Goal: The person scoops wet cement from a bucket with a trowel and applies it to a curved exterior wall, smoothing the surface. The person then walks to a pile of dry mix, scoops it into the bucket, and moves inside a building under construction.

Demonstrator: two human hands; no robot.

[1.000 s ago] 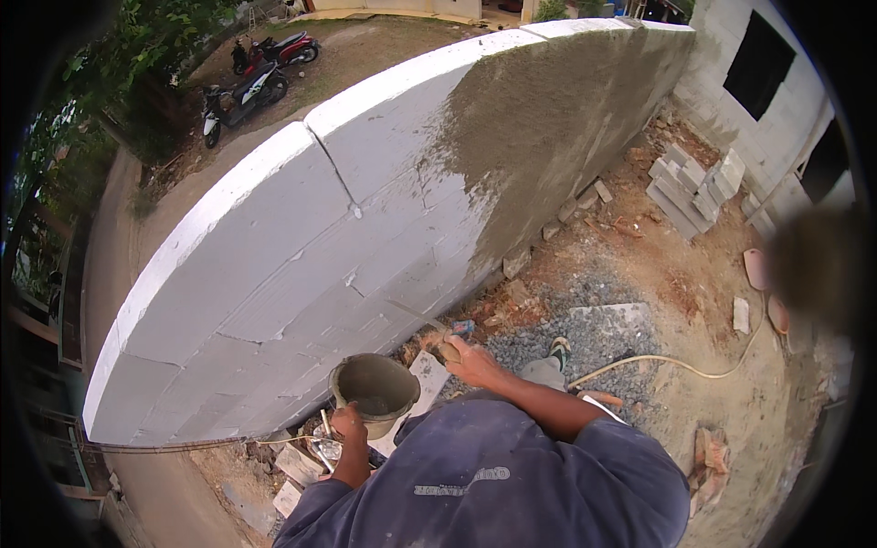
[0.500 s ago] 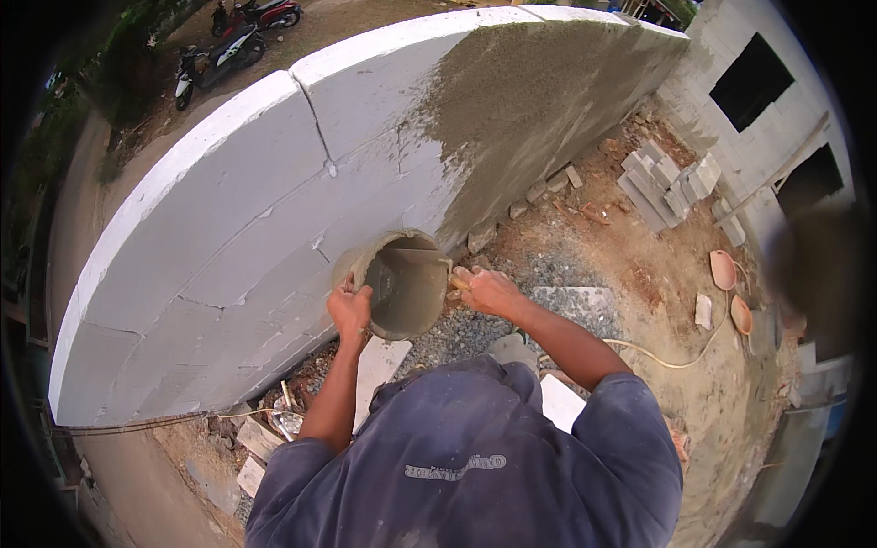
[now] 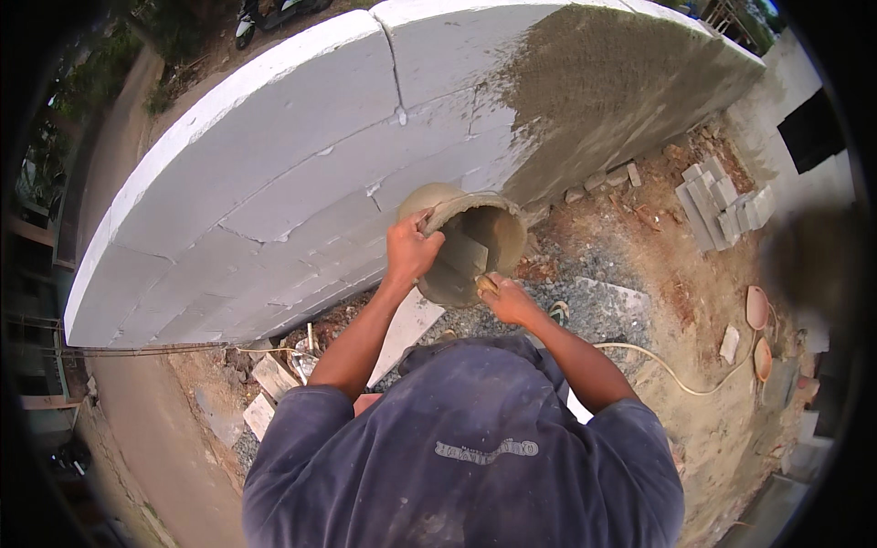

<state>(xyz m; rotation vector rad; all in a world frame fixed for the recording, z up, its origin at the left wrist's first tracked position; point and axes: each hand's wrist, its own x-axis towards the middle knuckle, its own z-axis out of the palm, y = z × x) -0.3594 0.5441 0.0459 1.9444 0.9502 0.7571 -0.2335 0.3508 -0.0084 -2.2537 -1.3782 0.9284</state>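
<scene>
Wall: a big white block wall [image 3: 274, 173] runs across the top; its right part is covered in grey wet plaster [image 3: 603, 100].
Ground: brown dirt and grey gravel [image 3: 594, 301] lie below the wall, with open room to the right of the hands.
Brick pile: grey bricks [image 3: 722, 205] sit stacked near the wall's right end, well apart from the hands.
Hose: a pale hose [image 3: 667, 374] curls over the dirt beside the right arm.
Bucket: a muddy bucket [image 3: 457, 274] is held up just in front of the wall, tipped so its open mouth faces the person.
Left hand: the left hand [image 3: 411, 251] is curled tight over the bucket's top left rim.
Right hand: the right hand [image 3: 512, 300] is at the bucket's lower rim, fingers closed around a handle.
Trowel: the trowel [image 3: 466, 256] has its flat blade inside the bucket, its handle in the right hand.
Bucket edge: the bucket's far side is very near the wall; I cannot tell if they touch.
</scene>
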